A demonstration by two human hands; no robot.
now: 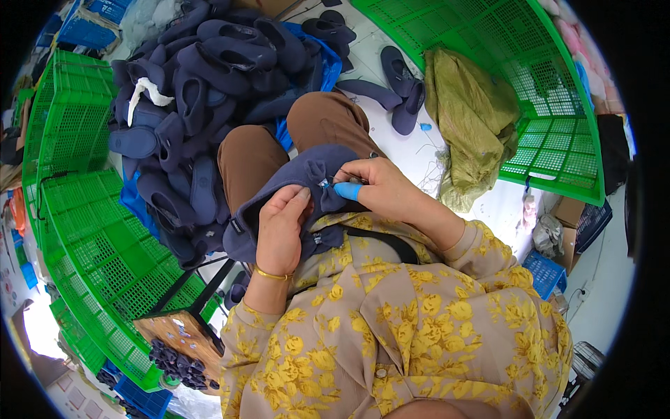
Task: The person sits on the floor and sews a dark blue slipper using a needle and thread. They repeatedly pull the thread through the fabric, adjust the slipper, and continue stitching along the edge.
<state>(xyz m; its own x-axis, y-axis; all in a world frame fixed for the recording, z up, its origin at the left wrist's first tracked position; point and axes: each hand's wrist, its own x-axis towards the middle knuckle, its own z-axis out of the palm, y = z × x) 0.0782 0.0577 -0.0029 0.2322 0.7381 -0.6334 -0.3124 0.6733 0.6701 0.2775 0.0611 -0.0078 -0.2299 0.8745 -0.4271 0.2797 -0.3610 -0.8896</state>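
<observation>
A navy fabric shoe (293, 180) lies across my lap, and a navy bow with a shiny ornament (324, 183) sits on its upper. My left hand (280, 225) pinches the shoe's edge beside the bow, thumb on top. At the bow's other side, my right hand (384, 183) has its fingers closed on a thin dark strand, perhaps thread; any needle is too small to make out. A blue cover (348, 190) wraps one finger of that hand. Nearer my waist lies a second navy bow (325, 239); I cannot tell whether it is attached to anything.
A heap of navy shoes (225, 57) on blue sheeting rises ahead and left. Green plastic crates (99, 230) flank me on the left, another crate (555, 131) on the right. An olive woven sack (466, 120) slumps nearby. Several bows (180, 364) rest on a wooden stand (180, 332).
</observation>
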